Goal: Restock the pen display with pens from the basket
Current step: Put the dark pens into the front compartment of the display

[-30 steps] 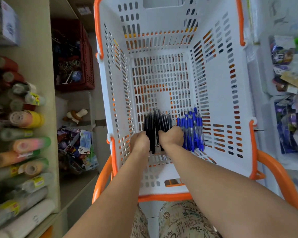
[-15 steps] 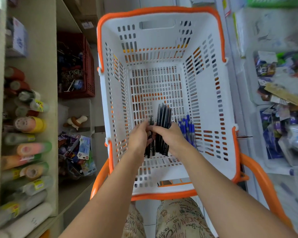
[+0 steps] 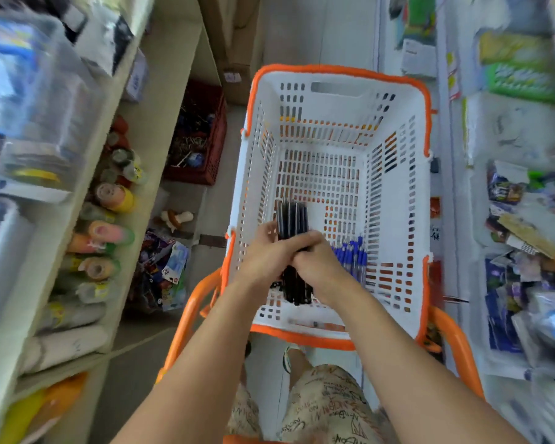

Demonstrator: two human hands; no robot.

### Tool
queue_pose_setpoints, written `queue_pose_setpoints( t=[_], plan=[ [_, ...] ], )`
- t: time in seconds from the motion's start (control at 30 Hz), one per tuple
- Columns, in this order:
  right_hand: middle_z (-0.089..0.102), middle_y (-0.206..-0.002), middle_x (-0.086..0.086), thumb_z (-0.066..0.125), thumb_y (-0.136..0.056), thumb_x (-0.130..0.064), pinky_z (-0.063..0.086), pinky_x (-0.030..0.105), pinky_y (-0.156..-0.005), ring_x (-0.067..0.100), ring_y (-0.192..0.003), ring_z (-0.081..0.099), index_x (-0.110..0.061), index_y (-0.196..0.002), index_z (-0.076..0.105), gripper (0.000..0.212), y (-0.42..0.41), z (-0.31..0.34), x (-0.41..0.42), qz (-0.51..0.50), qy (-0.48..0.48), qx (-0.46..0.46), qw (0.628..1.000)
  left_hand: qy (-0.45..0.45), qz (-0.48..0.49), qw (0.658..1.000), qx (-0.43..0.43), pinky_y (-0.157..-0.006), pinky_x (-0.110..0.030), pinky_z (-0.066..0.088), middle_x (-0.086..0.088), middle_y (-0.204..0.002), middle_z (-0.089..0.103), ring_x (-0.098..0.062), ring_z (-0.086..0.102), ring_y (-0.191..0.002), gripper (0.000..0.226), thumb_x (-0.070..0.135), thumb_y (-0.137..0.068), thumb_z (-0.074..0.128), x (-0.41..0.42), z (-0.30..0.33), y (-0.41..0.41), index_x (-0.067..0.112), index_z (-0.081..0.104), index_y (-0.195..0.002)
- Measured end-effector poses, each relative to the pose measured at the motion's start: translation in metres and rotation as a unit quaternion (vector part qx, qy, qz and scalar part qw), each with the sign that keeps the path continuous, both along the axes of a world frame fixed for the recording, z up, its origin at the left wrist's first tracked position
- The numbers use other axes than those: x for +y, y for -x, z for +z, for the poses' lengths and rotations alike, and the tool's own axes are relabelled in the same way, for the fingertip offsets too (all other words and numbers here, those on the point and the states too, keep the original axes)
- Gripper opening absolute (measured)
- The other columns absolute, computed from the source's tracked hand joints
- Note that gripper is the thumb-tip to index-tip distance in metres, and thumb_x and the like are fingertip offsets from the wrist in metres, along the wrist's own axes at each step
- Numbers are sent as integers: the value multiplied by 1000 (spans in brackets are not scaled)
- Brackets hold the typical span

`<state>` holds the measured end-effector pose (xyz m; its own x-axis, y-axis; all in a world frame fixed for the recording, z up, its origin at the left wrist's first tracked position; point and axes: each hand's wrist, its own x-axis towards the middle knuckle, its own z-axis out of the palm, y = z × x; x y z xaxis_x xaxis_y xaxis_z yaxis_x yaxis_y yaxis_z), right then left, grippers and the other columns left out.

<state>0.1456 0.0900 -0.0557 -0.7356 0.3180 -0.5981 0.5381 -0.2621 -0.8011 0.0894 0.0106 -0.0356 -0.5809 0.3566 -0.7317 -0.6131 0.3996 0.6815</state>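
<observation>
Both hands, left hand [image 3: 263, 254] and right hand [image 3: 318, 264], grip black pen bundle [image 3: 292, 219], long axis near-far, above basket [image 3: 398, 219]; blue pens [image 3: 353, 254] lie just right.

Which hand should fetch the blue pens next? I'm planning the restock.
Probably right: the right hand sits beside the blue pens; the left hand is farther. Both hold the black pens.

One camera sits on my head, looking forward and steeply down past my forearms. My fingers [image 3: 305, 241] fall near the middle of its wide view, close below the lens. Beyond them it takes in the basket [image 3: 340, 75]; to either side of them, blurred shelves [image 3: 161, 100] bend at the edges.
</observation>
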Motion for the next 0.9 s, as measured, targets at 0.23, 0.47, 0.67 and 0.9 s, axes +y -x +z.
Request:
queue_pose_setpoints(
  t=[0.23,0.47,0.67,0.9],
  plan=[
    [60,-52,7,57,-78,19,50,29,-48,18,-46,58,2,-86,61,19,31,112,-90,306,-3,66,950,-91,208,973,-37,-52,-31,36,-8,-77,67,-28,59,-65,10,34,-83,76,-114,89,1,25,77,-80],
    [69,-103,25,70,-84,-9,62,40,-78,31,-82,69,3,-115,66,34,19,156,-254,322,274,37,906,-233,476,843,-90,-73,-32,54,-2,-86,74,-18,70,-77,23,30,-89,65,-300,140,-27,15,64,-72],
    [67,-102,17,53,-96,-53,53,41,-81,32,-89,65,-3,-108,65,52,-15,173,-440,135,285,-21,949,-334,690,639,63,-68,-28,50,2,-58,50,-14,54,-54,25,12,-97,54,-475,174,-69,15,48,-72],
    [76,-102,17,47,-103,-40,59,43,-88,29,-86,73,-3,-98,71,44,-52,218,-571,114,302,-12,946,-252,749,595,145,-58,-31,51,0,-58,56,-15,55,-51,22,16,-89,72,-553,195,-109,11,56,-74]
  ],
)
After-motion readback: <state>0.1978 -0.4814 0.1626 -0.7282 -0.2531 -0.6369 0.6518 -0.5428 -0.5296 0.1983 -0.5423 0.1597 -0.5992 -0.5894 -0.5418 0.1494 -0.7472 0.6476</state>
